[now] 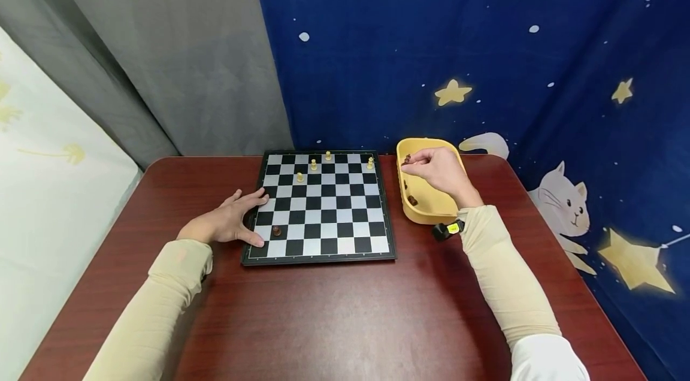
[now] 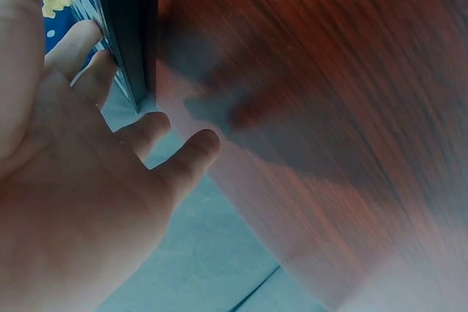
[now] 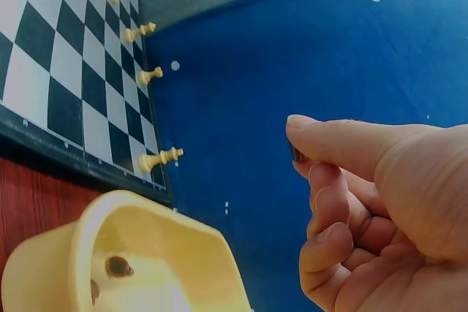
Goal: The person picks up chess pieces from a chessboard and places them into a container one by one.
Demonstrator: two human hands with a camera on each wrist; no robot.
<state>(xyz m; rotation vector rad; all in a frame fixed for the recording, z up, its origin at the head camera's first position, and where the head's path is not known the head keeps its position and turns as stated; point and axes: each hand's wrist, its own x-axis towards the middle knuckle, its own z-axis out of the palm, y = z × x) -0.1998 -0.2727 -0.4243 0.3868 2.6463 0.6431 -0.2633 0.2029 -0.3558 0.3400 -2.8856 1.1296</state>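
Observation:
My right hand (image 1: 439,171) is over the yellow bin (image 1: 403,204) and pinches a dark brown chess piece (image 3: 297,154) between thumb and fingers. Most of that piece is hidden by the fingertips. More dark chess pieces, one near the front (image 1: 412,200), lie in the bin. With fingers spread, my left hand (image 1: 229,219) rests at the left edge of the black-and-white chessboard (image 1: 329,230). Just right of its thumb, a dark chess piece (image 1: 277,230) is on the board. Several cream chess pieces stand toward the far side, among them one at the right (image 1: 370,163).
Board and bin sit side by side on a reddish-brown table (image 1: 323,315), the bin to the right. Behind the table hang a grey curtain (image 1: 205,57) and a blue curtain (image 1: 377,51) with stars. A white cloth (image 1: 48,189) hangs on the left.

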